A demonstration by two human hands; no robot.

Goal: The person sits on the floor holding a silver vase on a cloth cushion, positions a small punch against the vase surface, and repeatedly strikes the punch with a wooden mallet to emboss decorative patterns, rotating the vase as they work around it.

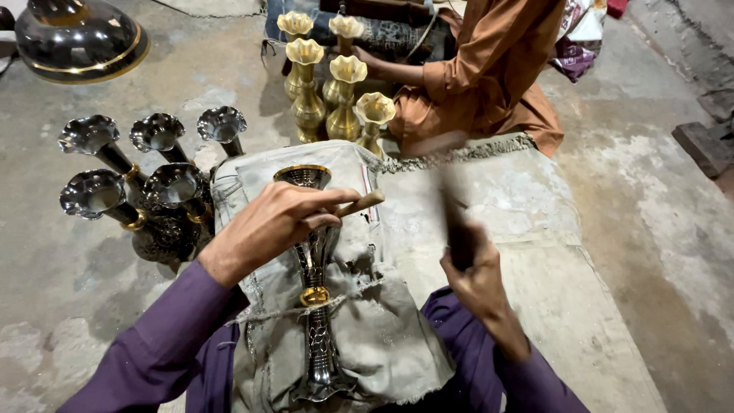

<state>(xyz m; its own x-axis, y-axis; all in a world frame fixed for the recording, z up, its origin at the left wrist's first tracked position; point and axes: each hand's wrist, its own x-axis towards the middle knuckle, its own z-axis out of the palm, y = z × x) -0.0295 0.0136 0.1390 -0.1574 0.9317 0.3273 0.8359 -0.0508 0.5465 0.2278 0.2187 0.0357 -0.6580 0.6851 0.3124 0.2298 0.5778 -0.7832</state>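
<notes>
Far left on the floor: dark finished vases [145,191], standing well apart from the work. Left hand [267,226] pinching a thin wooden-handled tool [359,203] against the dark vase [313,283], laid lengthwise on a cloth pad [382,336] for steadiness. Right hand [478,279] clenched around a blurred hammer [451,214], raised. Beyond: brass vases [336,84], a seated person's sleeve [474,69].

Bare concrete floor [642,229], grey, stained, cracked in patches. Pale woven mat [527,206] with fringed edge spread across it. Cluster of brass vases [329,84] standing upright at top centre; group of dark silvered vases [145,183] at left. Large dark bowl with gold rim [76,38] in top left corner. Seated person in orange clothing [489,69] beyond mat. Brick [703,145] at right edge. Light dim, even.
</notes>
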